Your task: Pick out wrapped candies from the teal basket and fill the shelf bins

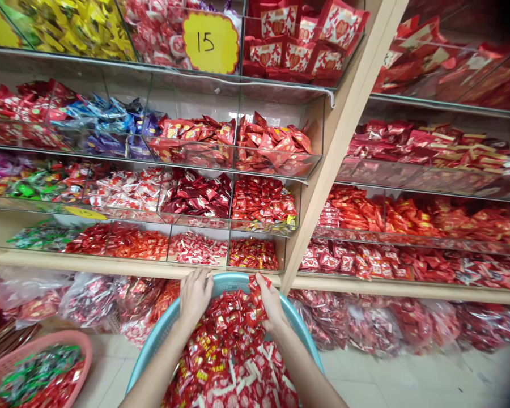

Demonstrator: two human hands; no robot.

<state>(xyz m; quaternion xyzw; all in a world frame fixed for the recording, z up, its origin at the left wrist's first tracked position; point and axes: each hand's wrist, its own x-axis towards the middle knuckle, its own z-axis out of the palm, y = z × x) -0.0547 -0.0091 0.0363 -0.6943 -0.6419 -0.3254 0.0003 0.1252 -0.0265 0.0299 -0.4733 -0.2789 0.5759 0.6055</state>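
A blue plastic basket (142, 354) sits low in front of the shelves, holding red wrapped candies (227, 311) and pink-and-white wrapped sweets (250, 377). My left hand (194, 297) is at its far left rim, fingers curled over the edge beside the wooden shelf ledge; what lies under the fingertips is hidden. Over the basket's far right part, my right hand (271, 303) is closed on small red candy packets (257, 294), pinched between thumb and fingers. Just beyond the rim, a bottom shelf compartment holds small red candies (253, 253).
Glass-fronted shelves (276, 167) of wrapped sweets rise ahead, with a wooden post (327, 147) between two units. A yellow price sign (211, 42) reads 15. Bagged sweets (374, 326) lie beneath the ledge. A pink basket (87, 351) stands at lower left.
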